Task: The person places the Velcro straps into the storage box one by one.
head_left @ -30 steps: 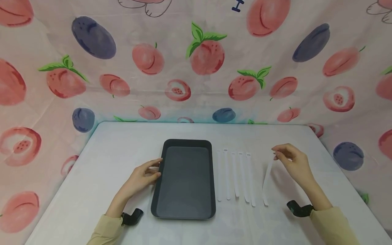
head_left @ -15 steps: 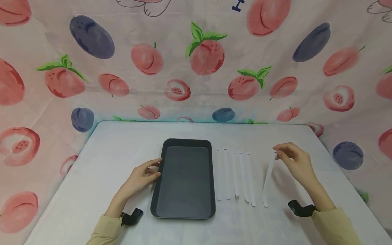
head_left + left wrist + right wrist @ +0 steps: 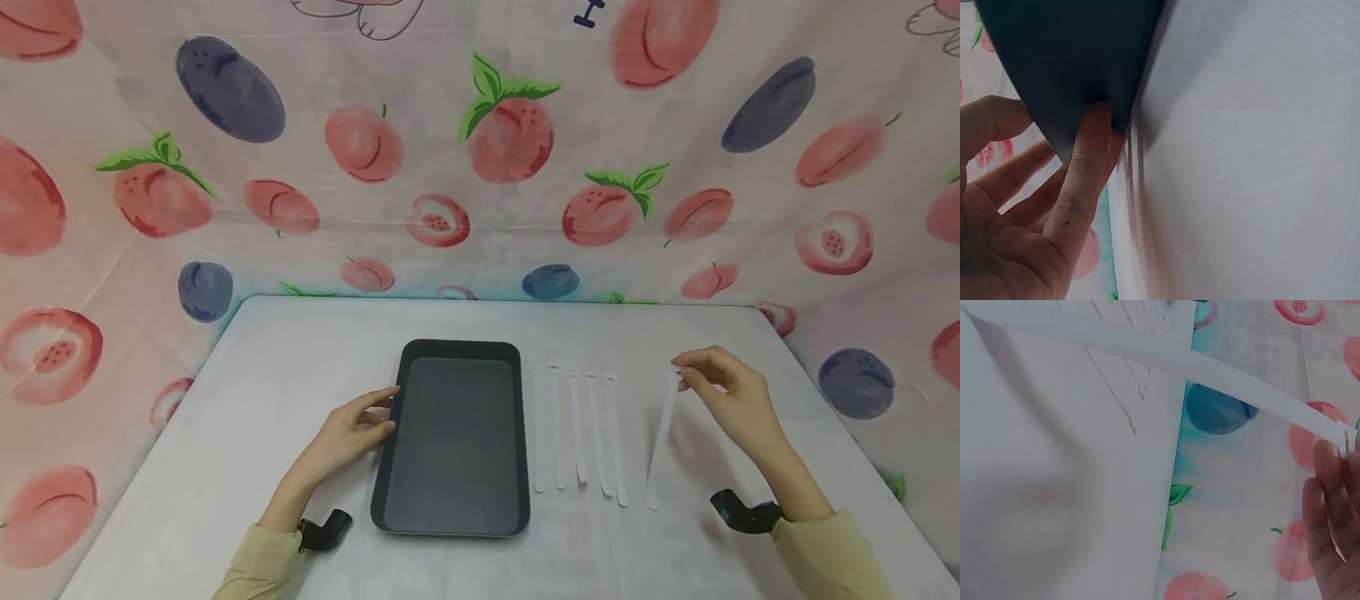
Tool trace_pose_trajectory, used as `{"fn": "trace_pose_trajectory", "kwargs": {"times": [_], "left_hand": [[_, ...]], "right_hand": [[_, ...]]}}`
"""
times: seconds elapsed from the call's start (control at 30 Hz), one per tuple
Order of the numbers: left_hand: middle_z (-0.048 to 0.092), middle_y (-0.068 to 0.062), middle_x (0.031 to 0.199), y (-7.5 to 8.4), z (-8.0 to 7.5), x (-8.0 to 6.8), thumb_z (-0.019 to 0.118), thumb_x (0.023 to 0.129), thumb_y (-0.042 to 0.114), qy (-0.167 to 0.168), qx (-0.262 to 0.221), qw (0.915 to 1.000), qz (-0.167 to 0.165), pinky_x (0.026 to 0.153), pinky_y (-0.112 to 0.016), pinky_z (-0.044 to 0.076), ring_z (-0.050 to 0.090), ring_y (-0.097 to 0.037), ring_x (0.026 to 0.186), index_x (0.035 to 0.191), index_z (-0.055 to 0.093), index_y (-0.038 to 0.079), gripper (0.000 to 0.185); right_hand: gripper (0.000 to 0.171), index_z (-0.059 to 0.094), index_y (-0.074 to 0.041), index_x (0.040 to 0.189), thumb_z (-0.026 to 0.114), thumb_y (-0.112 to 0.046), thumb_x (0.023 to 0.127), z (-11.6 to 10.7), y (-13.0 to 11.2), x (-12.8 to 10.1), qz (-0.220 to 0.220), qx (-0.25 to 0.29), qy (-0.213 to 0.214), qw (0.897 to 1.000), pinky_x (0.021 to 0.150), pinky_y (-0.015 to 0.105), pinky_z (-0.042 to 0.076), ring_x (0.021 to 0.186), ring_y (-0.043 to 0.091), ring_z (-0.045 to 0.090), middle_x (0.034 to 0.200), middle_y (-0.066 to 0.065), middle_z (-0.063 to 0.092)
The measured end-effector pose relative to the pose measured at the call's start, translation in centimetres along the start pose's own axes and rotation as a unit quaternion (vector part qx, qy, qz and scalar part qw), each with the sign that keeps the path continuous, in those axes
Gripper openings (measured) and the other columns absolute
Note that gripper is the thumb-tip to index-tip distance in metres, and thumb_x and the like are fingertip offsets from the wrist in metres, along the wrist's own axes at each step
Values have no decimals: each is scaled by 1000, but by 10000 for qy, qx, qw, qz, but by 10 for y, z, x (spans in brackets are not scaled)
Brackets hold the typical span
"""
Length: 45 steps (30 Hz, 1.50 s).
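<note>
At the middle of the table lies a dark grey rectangular tray (image 3: 459,442). My left hand (image 3: 343,432) is at its left side. In the left wrist view the fingers (image 3: 1088,150) press on the tray's outer wall (image 3: 1072,50), fairly straight. Out to the right, my right hand (image 3: 731,396) pinches the slotted head of a white cable tie (image 3: 663,429), a flat soft strap. The strap hangs down with its tail low near the tabletop. In the right wrist view the strap (image 3: 1210,372) stretches across, its slotted end at the fingertips (image 3: 1327,459).
Several more white cable ties (image 3: 596,433) lie side by side right of the tray, slotted heads toward the back. The white table (image 3: 300,333) ends at a fruit-print cloth (image 3: 420,125) hung behind it. Each wrist carries a black camera mount (image 3: 326,531).
My right hand has drifted slightly to the right with the cable tie in its fingers. The left hand and the tray have kept their places.
</note>
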<state>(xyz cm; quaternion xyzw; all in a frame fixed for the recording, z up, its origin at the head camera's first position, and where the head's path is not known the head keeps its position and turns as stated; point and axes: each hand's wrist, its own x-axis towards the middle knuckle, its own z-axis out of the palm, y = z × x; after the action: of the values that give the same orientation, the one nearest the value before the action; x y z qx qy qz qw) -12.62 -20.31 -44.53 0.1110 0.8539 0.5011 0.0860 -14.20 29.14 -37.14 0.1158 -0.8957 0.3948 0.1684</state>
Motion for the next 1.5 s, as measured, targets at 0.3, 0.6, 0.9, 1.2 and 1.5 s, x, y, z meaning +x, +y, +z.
{"fn": "trace_pose_trajectory", "kwargs": {"times": [0.3, 0.6, 0.9, 1.2, 1.5], "left_hand": [[53, -21, 137, -1, 0, 1, 64, 93, 20, 18, 33, 10000, -14, 79, -28, 53, 63, -33, 112, 143, 47, 12, 53], [53, -22, 137, -2, 0, 0, 64, 93, 20, 24, 69, 10000, 12, 81, -31, 54, 63, -34, 113, 142, 47, 11, 53], [52, -22, 137, -3, 1, 1, 64, 92, 17, 26, 38, 10000, 11, 80, -27, 54, 63, -34, 112, 142, 47, 12, 53], [53, -21, 137, -2, 0, 0, 64, 93, 20, 29, 54, 10000, 14, 80, -29, 54, 63, -34, 113, 142, 47, 12, 53], [52, -21, 137, -2, 0, 0, 64, 92, 22, 19, 46, 10000, 14, 80, -29, 54, 63, -33, 113, 142, 47, 13, 54]], "right_hand": [[17, 70, -7, 102, 63, 1, 89, 0, -4, -1, -95, 0, 62, 9999, 62, 12, 42, 72, -4, 61, 79, -8, 66], [18, 70, -7, 101, 64, 3, 87, 0, -7, -3, -197, -26, 138, 9997, 61, 12, 41, 71, -6, 60, 79, -14, 64], [19, 70, -8, 100, 63, 4, 88, -1, -15, -3, -323, -50, 222, 9992, 62, 11, 41, 73, -7, 60, 82, -10, 63], [19, 71, -7, 101, 64, 5, 87, -5, -22, -2, -435, 5, 274, 9987, 66, 9, 41, 73, -7, 60, 83, -19, 61], [19, 70, -5, 99, 62, 7, 87, -11, -32, 3, -667, 61, 367, 9971, 71, 5, 42, 74, -7, 61, 83, -5, 62]]}}
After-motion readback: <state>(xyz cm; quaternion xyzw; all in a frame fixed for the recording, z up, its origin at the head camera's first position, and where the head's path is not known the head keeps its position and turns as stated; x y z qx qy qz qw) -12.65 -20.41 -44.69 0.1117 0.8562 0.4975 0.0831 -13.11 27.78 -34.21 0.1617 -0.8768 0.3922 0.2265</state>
